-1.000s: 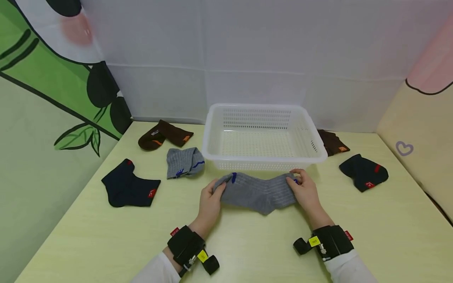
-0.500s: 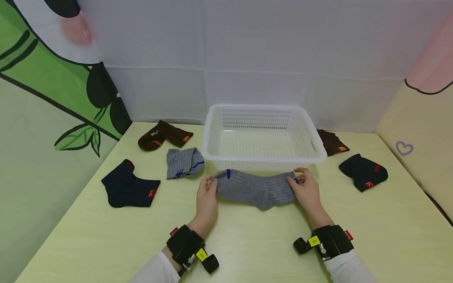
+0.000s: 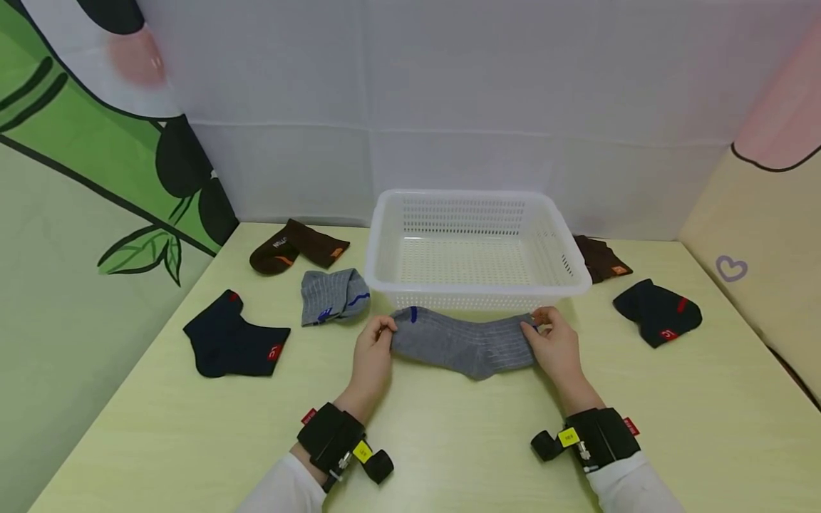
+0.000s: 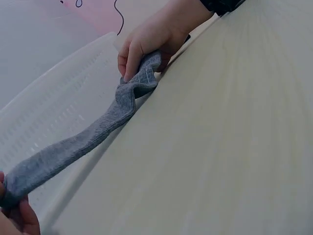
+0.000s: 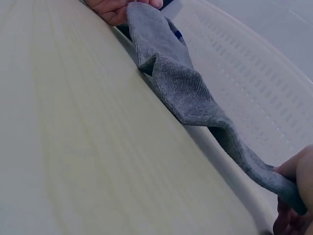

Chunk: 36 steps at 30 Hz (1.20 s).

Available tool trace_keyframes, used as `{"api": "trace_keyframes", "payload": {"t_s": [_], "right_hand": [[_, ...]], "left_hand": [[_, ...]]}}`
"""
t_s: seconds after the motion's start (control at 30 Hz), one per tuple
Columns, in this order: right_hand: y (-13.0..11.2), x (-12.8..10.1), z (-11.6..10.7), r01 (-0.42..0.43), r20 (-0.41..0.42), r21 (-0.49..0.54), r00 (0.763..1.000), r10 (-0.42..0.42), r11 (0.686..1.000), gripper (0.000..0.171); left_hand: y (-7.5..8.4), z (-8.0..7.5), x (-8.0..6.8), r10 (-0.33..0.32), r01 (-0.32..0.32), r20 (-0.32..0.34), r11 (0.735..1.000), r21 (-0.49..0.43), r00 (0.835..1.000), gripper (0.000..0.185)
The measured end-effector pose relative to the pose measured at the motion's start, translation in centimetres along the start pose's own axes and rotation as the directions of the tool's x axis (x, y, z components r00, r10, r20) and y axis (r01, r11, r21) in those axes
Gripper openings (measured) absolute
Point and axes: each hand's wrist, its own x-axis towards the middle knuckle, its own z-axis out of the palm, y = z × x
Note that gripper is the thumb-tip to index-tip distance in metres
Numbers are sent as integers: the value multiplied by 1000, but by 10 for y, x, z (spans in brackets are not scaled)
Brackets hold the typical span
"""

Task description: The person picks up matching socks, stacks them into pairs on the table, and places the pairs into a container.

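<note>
L hand (image 3: 370, 360) & R hand (image 3: 556, 349), fingers pinching toe & cuff ends resp. of grey sock (image 3: 458, 343), held out lengthwise betw. them just in front of white basket (image 3: 477, 289); if either pinch slackened, that end could prob. slip free & drop to table (image 3: 458, 449).

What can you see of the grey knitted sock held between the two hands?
The grey knitted sock is stretched sideways. A dark blue mark sits near its left end; pale stripes run along the right part, and a heel-like bulge sits on its near edge. The wrist views show it creased and twisted. The left hand pinches one end, the right hand the other. It is on the near side of the white perforated plastic basket; whether it touches the pale wood-look table is unclear.
</note>
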Motion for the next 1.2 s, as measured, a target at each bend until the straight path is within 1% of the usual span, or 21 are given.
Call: {"api": "trace_keyframes", "payload": {"t_s": [0.07,0.1,0.2,0.27,0.3,0.43,0.47,0.53,0.57,0.63,0.67,0.73,0.77,0.8,0.87,0.9,1.0,1.03,1.1,1.2], "right_hand": [[0,0,0,5,-17,-4,1000,-5,1000,19],[1,-1,0,6,-22,-6,1000,-6,1000,17],[1,-1,-2,9,-26,-25,1000,-10,1000,15],[1,-1,-2,19,-26,-44,999,-20,999,15],[1,-1,-2,24,-22,-55,999,-25,998,15],[1,-1,-3,52,-5,-95,999,-53,994,19],[1,-1,-3,63,-5,-105,998,-63,992,19],[2,-1,-3,99,-13,-120,995,-102,988,18],[2,-1,-2,129,-17,-120,991,-132,984,17],[3,-1,-1,206,-18,-119,978,-209,971,14],[3,-2,-1,244,-16,-117,969,-247,963,13],[4,-2,1,314,1,-115,949,-316,943,14],[3,-2,1,337,15,-115,941,-337,935,15],[3,-3,1,349,30,-121,937,-348,929,15],[3,-3,1,352,63,-137,936,-347,926,17],[2,-3,1,348,82,-143,937,-339,927,18],[1,-4,1,323,125,-159,944,-305,933,19],[1,-4,0,316,132,-163,946,-297,935,19],[1,-4,0,307,136,-167,948,-286,937,19],[2,-4,1,309,127,-168,948,-291,936,20]], "left_hand": [[-1,0,1,26,-27,12,993,115,1000,14],[-1,0,1,39,-41,14,983,178,999,14],[-1,-1,2,79,-78,13,932,353,997,18],[-1,-2,3,89,-91,25,894,438,996,21],[-1,-2,3,97,-100,31,871,480,995,23],[-1,-3,3,84,-112,76,813,571,994,30],[-2,-3,3,79,-114,85,801,587,993,32],[-3,-3,3,72,-113,92,791,601,993,34],[-3,-2,3,72,-113,91,790,602,993,36],[-3,-2,2,92,-128,90,794,594,992,37],[-3,-2,2,104,-140,94,801,582,990,36],[-4,-3,1,150,-189,114,804,564,982,32],[-3,-3,0,172,-215,130,804,555,977,27],[-3,-3,0,198,-248,148,798,550,969,21],[-3,-4,-1,243,-305,185,776,552,952,11],[-3,-5,-1,258,-325,198,762,560,946,9],[-3,-5,-2,271,-348,219,734,583,937,10],[-3,-6,-2,266,-345,220,731,589,938,10],[-2,-6,-2,252,-336,222,732,593,942,7],[-2,-6,-2,235,-322,222,741,589,946,5]]}}
